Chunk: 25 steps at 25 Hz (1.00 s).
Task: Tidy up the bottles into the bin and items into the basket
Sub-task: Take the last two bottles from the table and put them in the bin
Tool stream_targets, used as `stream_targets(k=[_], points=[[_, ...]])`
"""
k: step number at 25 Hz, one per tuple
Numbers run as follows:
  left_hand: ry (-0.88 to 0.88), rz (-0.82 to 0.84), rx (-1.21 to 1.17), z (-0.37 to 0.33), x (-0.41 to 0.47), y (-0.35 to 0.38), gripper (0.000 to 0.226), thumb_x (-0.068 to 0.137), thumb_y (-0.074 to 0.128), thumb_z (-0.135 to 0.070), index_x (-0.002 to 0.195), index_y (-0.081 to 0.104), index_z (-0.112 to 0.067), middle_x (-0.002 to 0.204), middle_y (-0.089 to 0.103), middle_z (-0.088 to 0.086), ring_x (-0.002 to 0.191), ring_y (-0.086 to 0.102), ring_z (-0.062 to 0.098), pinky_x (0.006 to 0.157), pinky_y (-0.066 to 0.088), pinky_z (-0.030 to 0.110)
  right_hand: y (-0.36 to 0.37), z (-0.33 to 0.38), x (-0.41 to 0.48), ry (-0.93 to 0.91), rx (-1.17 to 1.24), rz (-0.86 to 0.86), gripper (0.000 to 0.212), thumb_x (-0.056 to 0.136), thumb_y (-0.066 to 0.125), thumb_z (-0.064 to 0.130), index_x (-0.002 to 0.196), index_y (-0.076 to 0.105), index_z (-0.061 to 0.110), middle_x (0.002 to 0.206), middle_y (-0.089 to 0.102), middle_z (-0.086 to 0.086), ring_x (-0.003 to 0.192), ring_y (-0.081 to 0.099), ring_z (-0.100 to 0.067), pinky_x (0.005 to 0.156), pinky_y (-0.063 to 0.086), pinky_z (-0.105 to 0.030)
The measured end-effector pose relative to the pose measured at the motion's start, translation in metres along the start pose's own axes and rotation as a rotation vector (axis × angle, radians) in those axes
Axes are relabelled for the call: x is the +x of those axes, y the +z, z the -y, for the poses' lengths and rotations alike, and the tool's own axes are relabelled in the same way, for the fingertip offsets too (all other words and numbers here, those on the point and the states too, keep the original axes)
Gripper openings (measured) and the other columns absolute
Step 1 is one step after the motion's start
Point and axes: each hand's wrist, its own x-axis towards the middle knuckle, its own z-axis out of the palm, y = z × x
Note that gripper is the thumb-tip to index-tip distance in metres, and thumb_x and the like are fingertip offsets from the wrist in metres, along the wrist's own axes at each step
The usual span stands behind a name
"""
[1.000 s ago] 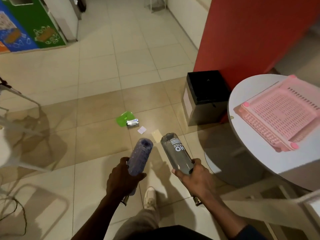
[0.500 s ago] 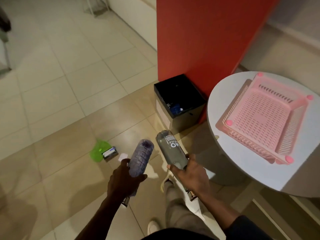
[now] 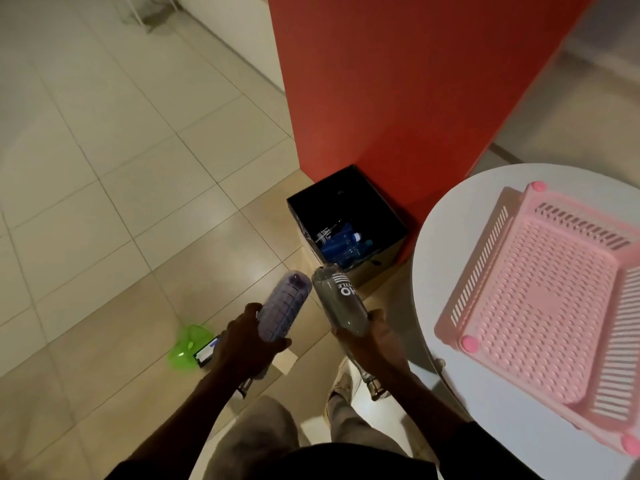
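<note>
Bottles were in transit: left hand [image 3: 247, 344] gripped the purple bottle [image 3: 284, 306], right hand [image 3: 375, 344] the grey bottle [image 3: 341, 303]. Next (seemingly) both needed dropping into the bin [image 3: 346, 199].

The bin [image 3: 346, 199] stands with its mouth open upward, blue bottles [image 3: 341, 245] low inside. The way in is free from the near side, where the left hand [image 3: 242, 344] grips a purple bottle [image 3: 285, 306] and the right hand [image 3: 377, 344] a grey bottle [image 3: 341, 303]. The red pillar [image 3: 381, 81] walls its far side and the round table [image 3: 440, 271] crowds its right — open floor [image 3: 104, 168] lies to the left.
</note>
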Motion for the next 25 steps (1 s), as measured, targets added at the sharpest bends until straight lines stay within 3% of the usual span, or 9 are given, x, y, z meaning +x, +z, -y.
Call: stream_targets(k=[4,7,9,13,17,19,21,23,25], points=[[0.068,0.036,0.000,-0.029,0.055,-0.015,0.092,0.072,0.087,-0.062,0.144,0.047,-0.021,0.118,0.072,0.003,0.080,0.060,0.014,0.058,0.043,0.021,-0.012,0.018,0.042,0.106,0.185,-0.006,0.062,0.083,0.080,0.051,0.121,0.044,0.017,0.108,0.069,-0.005,0.089,0.072,-0.024,0.075,0.064,-0.041],[0.126,0.066,0.029,-0.043,0.097,-0.025,0.091,0.073,0.088,-0.060,0.145,0.049,-0.020,0.122,0.069,0.005,0.086,0.058,0.013,0.060,0.040,0.019,-0.008,0.027,0.068,0.194,0.295,-0.028,0.076,0.065,0.078,0.060,0.117,0.052,0.010,0.102,0.071,-0.010,0.088,0.073,-0.032,0.072,0.063,-0.043],[0.154,0.072,0.058,-0.049,0.123,-0.032,0.091,0.073,0.086,-0.062,0.146,0.051,-0.021,0.124,0.062,0.007,0.091,0.054,0.013,0.066,0.041,0.022,-0.003,0.035,0.081,0.258,0.344,-0.041,0.078,0.064,0.076,0.061,0.115,0.053,0.008,0.098,0.070,-0.012,0.084,0.073,-0.034,0.069,0.064,-0.045],[0.201,0.142,0.166,-0.058,0.214,-0.049,0.089,0.074,0.083,-0.066,0.145,0.053,-0.020,0.122,0.059,0.009,0.093,0.052,0.015,0.072,0.042,0.027,0.018,0.061,0.132,0.464,0.539,-0.129,0.068,0.069,0.079,0.057,0.114,0.052,0.013,0.096,0.068,-0.010,0.075,0.075,-0.028,0.053,0.057,-0.031],[0.273,0.310,0.198,-0.067,0.298,-0.070,0.080,0.065,0.081,-0.069,0.125,0.062,-0.020,0.114,0.069,0.005,0.100,0.067,0.025,0.080,0.054,0.034,0.039,0.093,0.173,0.553,0.638,-0.247,0.069,0.073,0.080,0.060,0.117,0.057,0.011,0.096,0.070,-0.010,0.074,0.075,-0.027,0.053,0.057,-0.029],[0.360,0.360,0.229,-0.075,0.337,-0.083,0.075,0.057,0.075,-0.071,0.111,0.063,-0.022,0.106,0.072,0.001,0.096,0.070,0.023,0.076,0.054,0.031,0.049,0.115,0.183,0.605,0.694,-0.338,0.071,0.073,0.079,0.064,0.116,0.060,0.012,0.096,0.072,-0.009,0.074,0.074,-0.024,0.050,0.053,-0.026],[0.432,0.434,0.243,-0.079,0.381,-0.095,0.074,0.053,0.072,-0.073,0.108,0.064,-0.024,0.099,0.072,-0.005,0.088,0.067,0.017,0.070,0.047,0.024,0.064,0.136,0.199,0.690,0.726,-0.375,0.072,0.073,0.076,0.071,0.113,0.063,0.012,0.095,0.073,-0.008,0.075,0.074,-0.022,0.052,0.053,-0.025],[0.453,0.466,0.224,-0.081,0.411,-0.098,0.077,0.049,0.068,-0.079,0.107,0.066,-0.027,0.092,0.067,-0.011,0.084,0.065,0.014,0.064,0.043,0.020,0.078,0.155,0.213,0.722,0.751,-0.394,0.071,0.075,0.075,0.072,0.112,0.062,0.012,0.096,0.073,-0.009,0.077,0.075,-0.025,0.063,0.061,-0.034],[0.462,0.498,0.205,-0.088,0.433,-0.089,0.076,0.055,0.072,-0.078,0.108,0.067,-0.023,0.094,0.068,-0.009,0.086,0.064,0.015,0.070,0.045,0.022,0.091,0.164,0.228,0.753,0.794,-0.434,0.067,0.078,0.075,0.067,0.114,0.056,0.015,0.100,0.072,-0.010,0.081,0.075,-0.027,0.075,0.064,-0.045]])
